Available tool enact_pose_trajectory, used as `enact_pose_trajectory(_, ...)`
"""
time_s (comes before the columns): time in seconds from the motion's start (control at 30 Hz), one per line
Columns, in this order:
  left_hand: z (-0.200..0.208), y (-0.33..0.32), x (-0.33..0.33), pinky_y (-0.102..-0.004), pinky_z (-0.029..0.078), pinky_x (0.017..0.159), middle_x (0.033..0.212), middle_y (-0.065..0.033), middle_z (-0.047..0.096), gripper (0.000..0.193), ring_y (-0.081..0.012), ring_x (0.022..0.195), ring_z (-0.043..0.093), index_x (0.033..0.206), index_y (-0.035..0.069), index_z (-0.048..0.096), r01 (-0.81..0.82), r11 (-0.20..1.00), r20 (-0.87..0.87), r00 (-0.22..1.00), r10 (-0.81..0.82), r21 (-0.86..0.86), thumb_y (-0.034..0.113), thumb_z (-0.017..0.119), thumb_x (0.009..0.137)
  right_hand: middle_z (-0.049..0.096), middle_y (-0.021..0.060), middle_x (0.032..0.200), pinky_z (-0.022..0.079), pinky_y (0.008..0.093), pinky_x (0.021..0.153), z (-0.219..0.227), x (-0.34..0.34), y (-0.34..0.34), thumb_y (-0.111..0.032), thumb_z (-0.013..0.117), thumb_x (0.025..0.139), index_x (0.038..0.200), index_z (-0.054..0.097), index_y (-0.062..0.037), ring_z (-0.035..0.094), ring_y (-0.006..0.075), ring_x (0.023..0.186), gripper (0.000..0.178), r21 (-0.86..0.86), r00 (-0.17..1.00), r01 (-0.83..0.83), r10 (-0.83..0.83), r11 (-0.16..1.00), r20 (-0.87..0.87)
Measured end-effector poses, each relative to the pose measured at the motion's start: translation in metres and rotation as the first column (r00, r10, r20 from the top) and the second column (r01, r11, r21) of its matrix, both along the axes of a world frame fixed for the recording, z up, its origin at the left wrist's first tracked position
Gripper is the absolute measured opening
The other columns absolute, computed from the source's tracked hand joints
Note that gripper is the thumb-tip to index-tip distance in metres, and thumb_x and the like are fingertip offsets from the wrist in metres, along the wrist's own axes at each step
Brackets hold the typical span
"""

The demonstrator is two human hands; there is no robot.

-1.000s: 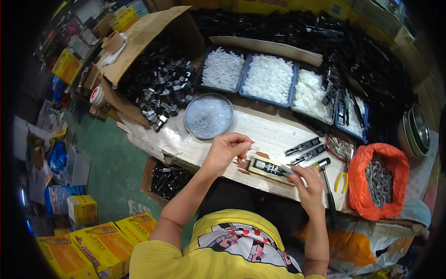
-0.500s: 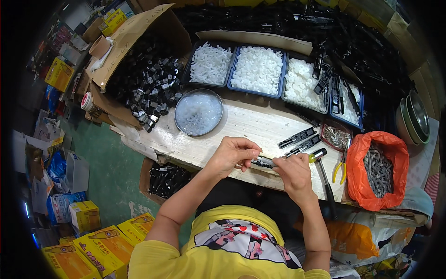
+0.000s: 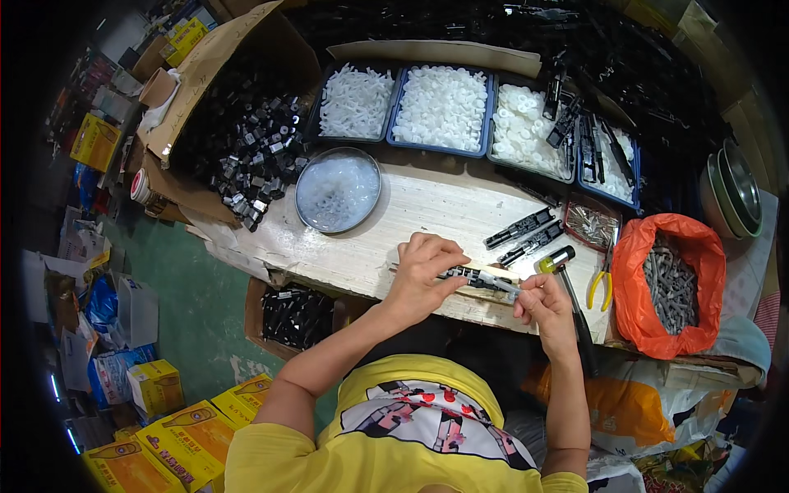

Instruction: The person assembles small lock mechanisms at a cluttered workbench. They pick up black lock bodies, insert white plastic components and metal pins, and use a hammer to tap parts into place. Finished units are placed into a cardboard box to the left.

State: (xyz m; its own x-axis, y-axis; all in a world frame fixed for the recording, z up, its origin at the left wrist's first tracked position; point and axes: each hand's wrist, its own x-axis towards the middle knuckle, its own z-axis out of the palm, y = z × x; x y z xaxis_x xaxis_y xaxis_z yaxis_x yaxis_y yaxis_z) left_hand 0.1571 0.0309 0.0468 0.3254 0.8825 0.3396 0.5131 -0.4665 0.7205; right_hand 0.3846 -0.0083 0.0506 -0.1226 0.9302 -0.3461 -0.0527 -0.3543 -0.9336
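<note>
My left hand (image 3: 425, 278) is closed around a long black plastic assembly (image 3: 485, 280) at the bench's front edge, with light parts showing along it. At its right end my right hand (image 3: 546, 306) pinches a small grey piece (image 3: 511, 290) between thumb and fingers; the fingertips partly hide it. Beyond my right hand lies a hammer (image 3: 557, 260) with a yellow-green and black head, its dark handle reaching over the front edge. Two similar black assemblies (image 3: 519, 228) rest side by side behind it. Yellow-handled pliers (image 3: 600, 289) lie to the right.
Blue trays (image 3: 438, 150) of white plastic parts line the back. A round dish (image 3: 339, 191) holds small translucent pieces. A carton (image 3: 193, 78) of black parts stands left. An orange bag (image 3: 629, 304) of grey parts and a red box (image 3: 593, 222) of metal pins are right.
The black assembly now shows more fully between my hands. My left hand has shifted its grip along it, and my right hand has moved right and slightly down. The whole view has shifted slightly.
</note>
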Motion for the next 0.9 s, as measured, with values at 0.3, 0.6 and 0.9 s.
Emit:
enact_pose_trajectory(0.3,-0.019,-0.002,0.013,-0.0343,0.029,0.084,0.098,0.0001,0.055,0.031,-0.0186,0.097,0.045,0.091,0.011,0.067,-0.042,0.998,-0.072,0.997,0.038,-0.054,0.012,0.075,0.062,0.056,0.001,0.066,0.035,0.0172,0.052,-0.009,-0.001,0.006,-0.011,0.056,0.088,0.092,0.05,-0.0031,0.047,0.0041,0.057,0.01,0.019,0.99,-0.067,0.064,0.998,0.123)
enact_pose_trajectory(0.6,-0.02,-0.002,0.013,-0.0339,0.029,0.084,0.096,0.0006,0.055,0.031,-0.0184,0.096,0.045,0.092,0.012,0.067,-0.052,0.997,-0.06,0.997,0.048,-0.065,0.013,0.075,0.062,0.056,0.0016,0.061,0.035,0.0207,0.05,-0.01,-0.008,0.011,-0.006,0.055,0.086,0.089,0.051,-0.0019,0.045,0.0054,0.054,0.007,0.087,0.96,-0.128,0.101,0.988,0.262)
enact_pose_trajectory(0.9,-0.024,-0.004,0.012,-0.0344,0.028,0.079,0.087,0.0037,0.056,0.011,-0.0185,0.092,0.045,0.071,0.014,0.067,-0.026,0.998,-0.056,0.998,0.029,0.051,0.011,0.074,0.063,0.054,0.0028,0.058,0.036,0.0236,0.048,-0.008,-0.009,0.022,-0.005,0.059,0.083,0.082,0.049,-0.0018,0.045,0.0071,0.051,0.011,-0.005,0.944,-0.104,0.1,0.995,0.315)
